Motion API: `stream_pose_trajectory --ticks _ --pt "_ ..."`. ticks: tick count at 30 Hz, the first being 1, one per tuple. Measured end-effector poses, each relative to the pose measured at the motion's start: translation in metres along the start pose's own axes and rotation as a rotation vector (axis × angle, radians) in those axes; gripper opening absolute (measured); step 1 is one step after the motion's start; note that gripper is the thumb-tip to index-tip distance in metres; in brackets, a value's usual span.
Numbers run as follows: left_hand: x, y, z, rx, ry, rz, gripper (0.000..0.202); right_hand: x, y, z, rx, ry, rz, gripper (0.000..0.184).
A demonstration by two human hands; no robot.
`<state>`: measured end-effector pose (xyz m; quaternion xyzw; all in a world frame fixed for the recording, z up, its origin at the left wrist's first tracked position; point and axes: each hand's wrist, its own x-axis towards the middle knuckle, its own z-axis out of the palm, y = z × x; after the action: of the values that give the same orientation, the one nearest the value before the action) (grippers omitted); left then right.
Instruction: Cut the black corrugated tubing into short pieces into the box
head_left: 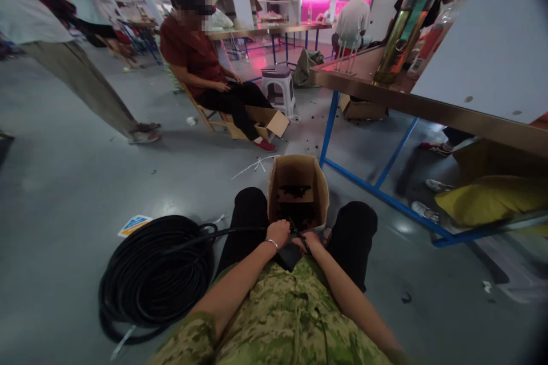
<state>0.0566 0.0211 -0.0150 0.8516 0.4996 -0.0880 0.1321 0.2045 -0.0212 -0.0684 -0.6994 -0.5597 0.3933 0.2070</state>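
I sit with an open cardboard box [298, 174] between my knees; small black pieces lie at its bottom. My left hand [278, 233], with a bracelet on the wrist, grips a black cable [233, 231] that runs left to a big coil of black cable [156, 276] on the floor. My right hand [309, 240] is closed around a dark tool, apparently cutters, right at the cable's end, just over the box's near edge. The two hands almost touch. What lies under them is hidden.
A blue-legged table [363, 82] with bottles stands at the right, a yellow bag [492, 199] beneath it. A seated person [201, 63] works over another cardboard box [265, 122] ahead. A white stool [278, 88] stands behind; a standing person's legs [89, 85] at left.
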Motion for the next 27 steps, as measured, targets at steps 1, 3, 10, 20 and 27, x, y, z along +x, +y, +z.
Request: stream_pose_trajectory --ticks 1,3,10,20,27 --pt "0.0 0.0 0.001 -0.005 0.002 -0.002 0.024 0.0 0.0 0.0 0.009 -0.021 0.018 0.032" --pt "0.0 0.0 0.003 -0.027 0.017 -0.01 0.023 -0.002 -0.002 0.0 0.059 -0.088 0.1 0.034" --pt "-0.007 0.004 0.0 -0.142 0.154 -0.087 0.028 -0.01 -0.014 -0.011 0.211 -0.055 0.256 0.034" --pt "-0.007 0.005 -0.031 -0.461 0.334 -0.301 0.054 -0.021 -0.026 -0.019 0.028 0.013 0.026 0.026" --pt "-0.007 0.003 -0.026 -0.539 0.352 -0.306 0.037 -0.025 -0.026 -0.023 -0.039 -0.003 -0.003 0.026"
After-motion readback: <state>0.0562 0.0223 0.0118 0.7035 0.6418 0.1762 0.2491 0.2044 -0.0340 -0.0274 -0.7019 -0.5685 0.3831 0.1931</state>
